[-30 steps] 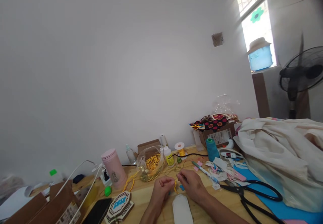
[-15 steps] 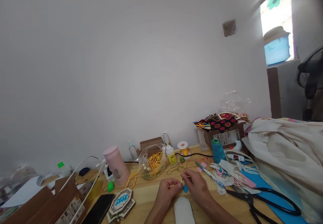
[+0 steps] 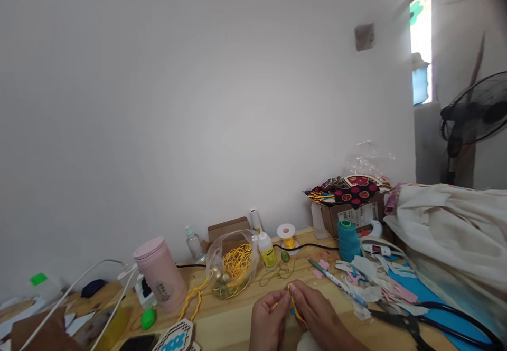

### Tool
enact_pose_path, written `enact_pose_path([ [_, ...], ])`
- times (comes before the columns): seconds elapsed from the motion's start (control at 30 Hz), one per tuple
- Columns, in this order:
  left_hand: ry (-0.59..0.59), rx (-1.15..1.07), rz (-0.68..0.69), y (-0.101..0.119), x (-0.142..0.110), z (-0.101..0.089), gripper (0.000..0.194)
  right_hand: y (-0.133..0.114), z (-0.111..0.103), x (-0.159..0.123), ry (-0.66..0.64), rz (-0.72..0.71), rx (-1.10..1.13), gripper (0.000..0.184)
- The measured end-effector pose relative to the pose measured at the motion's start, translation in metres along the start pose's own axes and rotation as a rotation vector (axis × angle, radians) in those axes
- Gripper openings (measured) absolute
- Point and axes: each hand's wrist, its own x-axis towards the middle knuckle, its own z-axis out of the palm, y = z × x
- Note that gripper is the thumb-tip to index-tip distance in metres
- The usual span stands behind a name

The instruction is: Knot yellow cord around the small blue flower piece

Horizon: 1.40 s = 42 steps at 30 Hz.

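Observation:
At the lower middle, my left hand [image 3: 269, 316] and my right hand [image 3: 319, 314] are close together, fingers pinched. Between them a yellow cord [image 3: 296, 309] loops up over the fingertips, and both hands grip it. A small blue piece [image 3: 292, 311] peeks out below the cord, mostly covered by fingers. Beneath my right hand shows the edge of a white piece [image 3: 309, 342], the rest hidden or out of view. To the left lies an octagonal patterned plaque [image 3: 176, 335] with a blue design and a twisted yellow cord.
Behind my hands stand a plastic bag of yellow cord [image 3: 233, 266], a glue bottle [image 3: 266, 250] and a cord spool [image 3: 288, 237]. On the right are a pen [image 3: 336, 281], fabric scraps, black scissors [image 3: 415, 322] and a teal thread cone [image 3: 348, 241]. A pink tumbler [image 3: 160, 274] stands left.
My hands have drawn together, and the yellow cord now stands up in a loop at the fingertips. The view has shifted, leaving less of the white piece and plaque visible.

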Motion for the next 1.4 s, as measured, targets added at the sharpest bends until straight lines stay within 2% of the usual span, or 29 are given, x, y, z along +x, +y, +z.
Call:
enact_pose_path([
  [0.13,-0.024,0.099,-0.032,0.003,-0.002,-0.008,0.026,0.001,-0.006,0.012,-0.062,-0.057,-0.082,0.029],
  [0.27,-0.061,0.170,-0.092,0.006,-0.004,-0.007,0.026,0.003,-0.017,0.023,-0.178,-0.097,-0.205,0.028],
  [0.47,-0.060,0.204,-0.065,0.006,-0.004,-0.006,0.026,-0.001,-0.018,0.017,-0.137,-0.118,-0.162,0.043],
  [0.57,-0.046,0.221,-0.083,0.007,-0.004,-0.006,0.028,-0.005,-0.015,0.013,-0.126,-0.208,-0.169,0.038],
  [0.7,-0.102,0.194,-0.078,0.009,-0.004,-0.005,0.029,-0.004,-0.014,0.012,-0.102,-0.266,-0.259,0.029],
  [0.83,-0.128,0.141,-0.101,0.013,-0.008,-0.003,0.029,0.001,-0.015,0.011,-0.017,-0.237,-0.308,0.032],
  [1.03,-0.150,0.081,-0.146,0.010,-0.009,-0.008,0.030,0.001,-0.012,0.009,-0.035,-0.173,-0.234,0.032],
  [1.23,-0.070,0.191,-0.110,0.006,-0.003,-0.014,0.031,-0.004,-0.009,0.007,-0.051,-0.116,-0.136,0.033],
  [1.4,-0.038,0.201,-0.115,0.009,-0.005,-0.013,0.028,-0.004,-0.007,0.009,-0.016,-0.118,-0.138,0.036],
])
